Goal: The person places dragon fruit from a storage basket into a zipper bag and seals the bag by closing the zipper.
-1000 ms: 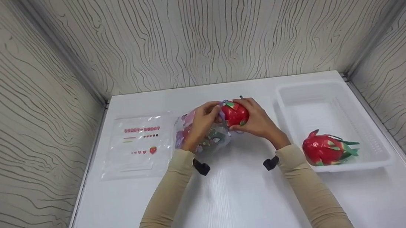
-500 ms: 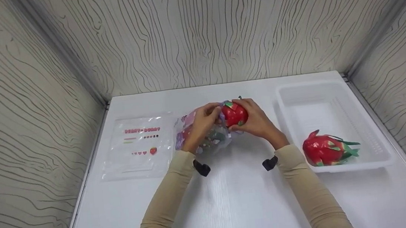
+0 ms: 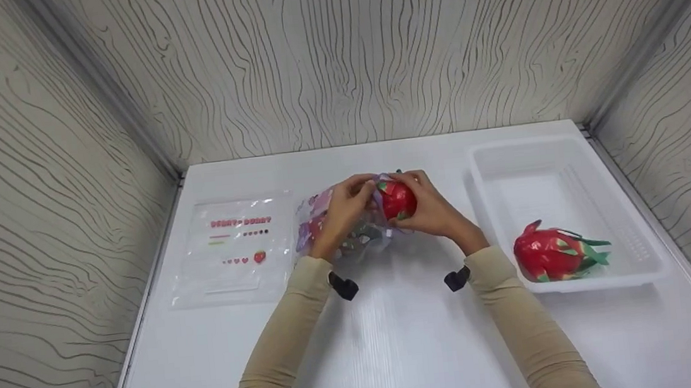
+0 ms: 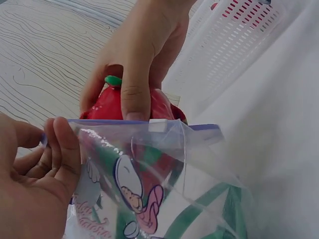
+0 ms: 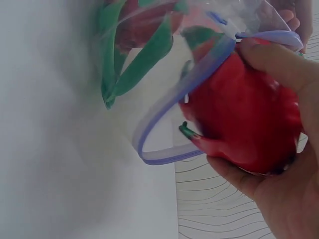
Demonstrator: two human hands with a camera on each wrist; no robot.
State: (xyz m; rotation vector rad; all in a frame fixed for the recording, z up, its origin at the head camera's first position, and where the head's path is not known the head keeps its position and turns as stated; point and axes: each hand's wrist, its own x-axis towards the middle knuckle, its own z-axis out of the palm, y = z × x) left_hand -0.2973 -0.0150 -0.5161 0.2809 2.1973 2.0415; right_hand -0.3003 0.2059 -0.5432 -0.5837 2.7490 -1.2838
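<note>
My right hand [image 3: 432,209] grips a red dragon fruit [image 3: 398,200] with green-tipped scales, fingers and thumb spread round it. The fruit sits at the mouth of a clear zip bag [image 4: 207,159] with a purple zip edge and cartoon print, its front part inside in the right wrist view. My left hand [image 3: 346,211] pinches the bag's edge between thumb and fingers, keeping the mouth apart. Inside the bag lies another red and green dragon fruit [image 5: 144,27], seen through the plastic. A white zip slider [image 4: 158,125] shows on the rim.
At the right stands a white plastic basket [image 3: 544,152] with a further dragon fruit [image 3: 549,255] at its near end. To the left, a flat clear bag [image 3: 233,278] with strawberry print lies on the white table [image 3: 374,356]. Wood-patterned walls enclose the back and sides.
The right hand has moved slightly left with the dragon fruit, bringing it further into the bag's mouth. The left hand stays almost where it was.
</note>
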